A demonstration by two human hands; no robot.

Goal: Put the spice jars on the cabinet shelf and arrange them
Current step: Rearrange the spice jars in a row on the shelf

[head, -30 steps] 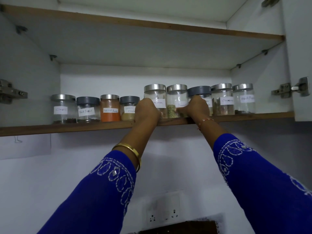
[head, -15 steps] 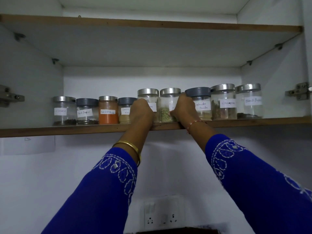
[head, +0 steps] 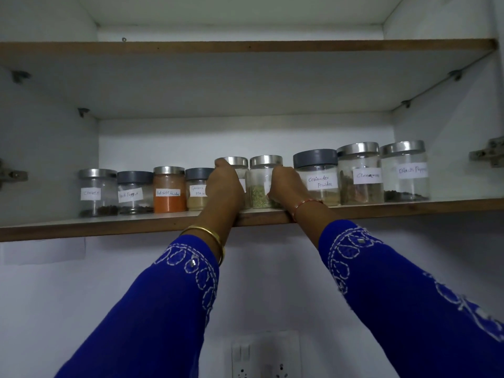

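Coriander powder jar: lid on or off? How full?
Lid on: a dark grey cap sits squarely on the coriander powder jar. Mostly empty: a low layer of tan powder shows at the bottom, below the label, clear glass above.

A white wall cabinet fills the upper view, seen from below. Its pale back panel [head: 245, 137] sits between white side walls, and an upper shelf board [head: 245, 46] with a brown wood edge spans the full width, its grey-white underside resting on small metal support pegs [head: 83, 111] at both sides. Metal door hinges [head: 488, 154] are fixed at the left and right edges. Below the cabinet runs a plain, pale bluish-white wall [head: 54, 309], and a white switch and socket plate [head: 266, 356] is mounted low at the centre. The light is dim and even, cooler toward the wall below.
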